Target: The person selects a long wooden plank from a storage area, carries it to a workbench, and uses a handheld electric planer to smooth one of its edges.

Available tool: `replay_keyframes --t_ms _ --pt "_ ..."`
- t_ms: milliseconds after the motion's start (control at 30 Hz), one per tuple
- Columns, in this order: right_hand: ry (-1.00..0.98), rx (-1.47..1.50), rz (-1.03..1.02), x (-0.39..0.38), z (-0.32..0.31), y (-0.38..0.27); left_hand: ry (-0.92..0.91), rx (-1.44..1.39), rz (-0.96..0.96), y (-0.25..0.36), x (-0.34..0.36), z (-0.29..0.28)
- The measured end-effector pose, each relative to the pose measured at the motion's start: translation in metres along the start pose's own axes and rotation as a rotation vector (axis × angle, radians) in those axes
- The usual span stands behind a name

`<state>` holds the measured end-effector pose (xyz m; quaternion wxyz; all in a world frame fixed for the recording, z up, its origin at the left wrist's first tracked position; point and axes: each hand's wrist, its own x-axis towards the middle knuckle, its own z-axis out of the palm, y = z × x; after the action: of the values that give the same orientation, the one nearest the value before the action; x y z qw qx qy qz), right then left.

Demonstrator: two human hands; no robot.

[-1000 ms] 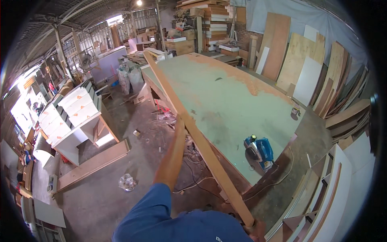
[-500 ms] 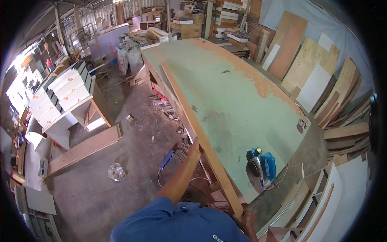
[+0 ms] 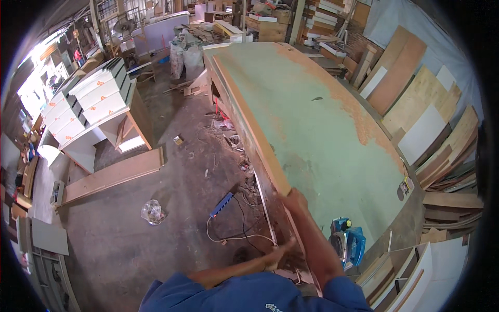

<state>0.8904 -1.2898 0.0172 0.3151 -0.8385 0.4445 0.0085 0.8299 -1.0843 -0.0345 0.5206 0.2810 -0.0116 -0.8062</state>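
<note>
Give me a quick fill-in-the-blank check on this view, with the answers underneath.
1. Of the two ends of the long wooden board, near or far, the right hand holds the ____ one.
2. In the picture, the left hand appears ____ down than the right hand.
3. The tabletop under the blue power tool is mostly pale ____.
4. The power strip on the floor is coloured ____.

Missing words: near; lower; green; blue.

I grip the near end of a long, narrow, straight orange-brown wooden plank [image 3: 254, 127]; it lies lengthwise along the left edge of the green-topped workbench [image 3: 322, 156], its far end near the bench's far-left corner.
</note>
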Motion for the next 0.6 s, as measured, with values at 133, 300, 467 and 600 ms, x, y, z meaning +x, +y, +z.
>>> replay_keyframes --t_ms 133,300,467,600 --pt "-0.063 0.038 -0.113 0.067 -0.02 -0.066 0.003 0.386 0.197 -0.013 0.021 0.023" --pt "-0.005 0.442 -0.182 0.077 -0.057 -0.054 0.474 0.368 0.417 0.041 0.034 0.068" --pt "-0.227 0.671 -0.373 -0.041 -0.159 0.005 0.739 0.292 0.875 0.122 0.012 0.105" --pt "-0.172 0.922 -0.435 -0.146 -0.198 0.092 0.483 0.179 1.046 0.192 -0.006 0.101"
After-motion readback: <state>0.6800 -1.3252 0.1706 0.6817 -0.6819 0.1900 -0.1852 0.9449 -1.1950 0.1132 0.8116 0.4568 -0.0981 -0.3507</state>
